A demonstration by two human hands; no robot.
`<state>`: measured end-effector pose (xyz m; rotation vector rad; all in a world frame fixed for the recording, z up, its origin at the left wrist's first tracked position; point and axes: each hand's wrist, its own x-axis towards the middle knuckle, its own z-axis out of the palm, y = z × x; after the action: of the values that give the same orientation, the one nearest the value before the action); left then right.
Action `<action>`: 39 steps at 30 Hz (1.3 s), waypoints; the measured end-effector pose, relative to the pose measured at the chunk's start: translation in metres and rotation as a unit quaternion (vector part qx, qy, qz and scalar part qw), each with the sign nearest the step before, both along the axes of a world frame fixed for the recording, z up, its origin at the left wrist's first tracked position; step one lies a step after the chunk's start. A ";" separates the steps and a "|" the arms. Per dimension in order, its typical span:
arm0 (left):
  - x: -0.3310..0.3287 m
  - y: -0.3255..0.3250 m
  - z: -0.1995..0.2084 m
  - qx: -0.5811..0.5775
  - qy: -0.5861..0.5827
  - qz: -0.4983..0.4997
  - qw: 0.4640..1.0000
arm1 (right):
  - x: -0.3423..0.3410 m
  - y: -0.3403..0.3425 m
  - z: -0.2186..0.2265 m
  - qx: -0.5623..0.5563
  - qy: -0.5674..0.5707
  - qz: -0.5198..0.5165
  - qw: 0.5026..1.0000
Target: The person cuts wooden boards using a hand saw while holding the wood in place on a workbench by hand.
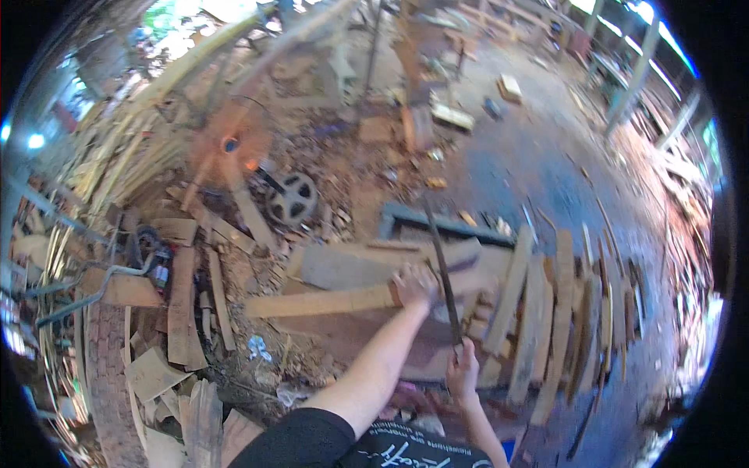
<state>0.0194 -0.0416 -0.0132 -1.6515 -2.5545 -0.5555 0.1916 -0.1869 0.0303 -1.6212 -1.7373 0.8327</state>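
Note:
My left hand (413,285) presses down on a pale wooden plank (328,302), its fingers curled over it. The plank lies crosswise on a low work surface, with its long end out to the left. My right hand (462,369) grips the near end of a long, narrow, dark blade-like tool (442,265). The tool points away from me and crosses just right of my left hand. Whether it touches the plank I cannot tell. Behind the plank lies a wide greyish board (347,267).
Several wood strips (538,312) lie side by side at right. A blue-green frame (406,214) stands beyond the work surface. A blurred orange-brown disc (231,146) and a spoked wheel (292,199) stand at far left. Scrap boards (183,312) and wood debris cover the left ground.

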 end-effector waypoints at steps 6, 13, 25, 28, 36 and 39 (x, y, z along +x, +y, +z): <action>-0.037 0.013 0.011 0.051 -0.252 -0.005 0.966 | -0.011 0.019 0.006 0.040 -0.006 0.030 0.999; -0.071 -0.018 0.023 0.113 -0.395 -0.081 0.908 | -0.006 0.019 0.008 0.028 -0.018 0.002 0.999; -0.014 -0.011 0.070 -0.222 -0.002 -0.183 0.958 | -0.004 0.018 0.005 0.049 -0.026 0.012 0.998; -0.008 0.005 0.060 -0.280 0.006 -0.174 0.944 | -0.005 0.022 0.005 0.073 -0.014 0.013 0.997; -0.003 0.019 0.059 -0.398 0.028 -0.117 0.909 | -0.013 0.018 0.005 0.090 -0.019 0.019 0.996; 0.009 0.019 0.053 -0.393 -0.027 -0.082 0.916 | 0.001 0.004 0.016 0.078 -0.024 0.027 0.996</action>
<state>0.0285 -0.0229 0.0400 -2.0694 -2.8901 0.5294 0.1927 -0.1826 0.0464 -1.5093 -1.8388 0.6692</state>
